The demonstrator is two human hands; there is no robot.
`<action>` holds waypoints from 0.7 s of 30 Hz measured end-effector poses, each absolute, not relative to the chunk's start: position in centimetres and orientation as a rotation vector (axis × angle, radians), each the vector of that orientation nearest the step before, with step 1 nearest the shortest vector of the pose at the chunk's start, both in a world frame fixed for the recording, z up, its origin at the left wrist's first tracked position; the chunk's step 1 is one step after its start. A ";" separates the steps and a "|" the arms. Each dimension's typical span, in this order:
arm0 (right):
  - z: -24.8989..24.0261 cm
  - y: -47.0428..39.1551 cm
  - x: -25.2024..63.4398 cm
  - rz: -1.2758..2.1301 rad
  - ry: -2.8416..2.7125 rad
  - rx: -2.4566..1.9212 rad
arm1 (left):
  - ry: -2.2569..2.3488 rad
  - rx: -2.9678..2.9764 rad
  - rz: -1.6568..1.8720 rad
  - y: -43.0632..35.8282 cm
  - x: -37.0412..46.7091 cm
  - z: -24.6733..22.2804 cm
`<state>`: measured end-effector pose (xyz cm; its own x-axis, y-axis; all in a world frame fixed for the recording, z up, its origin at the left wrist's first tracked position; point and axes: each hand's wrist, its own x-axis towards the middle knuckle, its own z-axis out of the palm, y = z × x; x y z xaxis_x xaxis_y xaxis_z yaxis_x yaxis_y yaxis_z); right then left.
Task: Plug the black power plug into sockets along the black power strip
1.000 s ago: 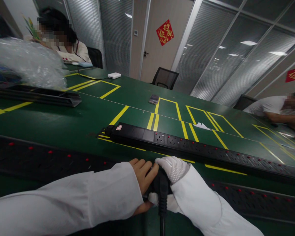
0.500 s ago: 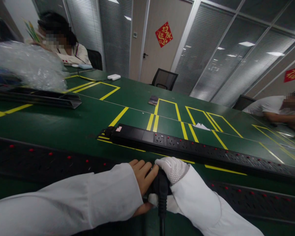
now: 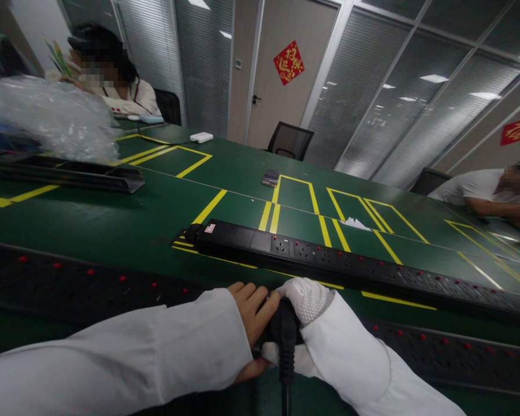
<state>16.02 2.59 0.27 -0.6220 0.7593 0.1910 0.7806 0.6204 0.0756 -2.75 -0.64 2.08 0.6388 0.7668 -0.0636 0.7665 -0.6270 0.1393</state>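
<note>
Black plug point(image 3: 286, 326): cord point(image 3: 286, 396) trailing toward wearer.
Right hand point(image 3: 305, 299): gloved, curled closed round plug.
Left hand point(image 3: 253, 309): bare, fingers bent beside it; hold unclear.
Power strip point(image 3: 312, 251): lying beyond.

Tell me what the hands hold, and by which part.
The bare left hand and white-gloved right hand close around a black power plug from either side, at its head, above the cord's ribbed strain relief. Whether anything else is gripped is hidden.

Near the near edge of the green table point(image 3: 91, 214), a black plug point(image 3: 288, 326) with a ribbed neck is held, body partly hidden, its cord point(image 3: 286, 398) directed towards that edge; a red-dotted black power strip point(image 3: 108, 292) is partly covered
</note>
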 end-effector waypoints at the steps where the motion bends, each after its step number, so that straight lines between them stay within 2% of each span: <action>1: 0.3 2.6 16.0 -0.237 -2.700 -1.291 | 1.275 2.709 0.000 -0.6 -2.7 2.0; 21: 1.5 2.3 15.3 -0.397 -2.735 -1.246 | 1.252 2.722 0.055 -0.7 -2.9 1.9</action>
<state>15.27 2.29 1.53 -0.6569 0.7253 0.2061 0.7539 0.6288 0.1902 -2.90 -0.69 1.93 0.6521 0.7576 -0.0276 0.7523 -0.6422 0.1469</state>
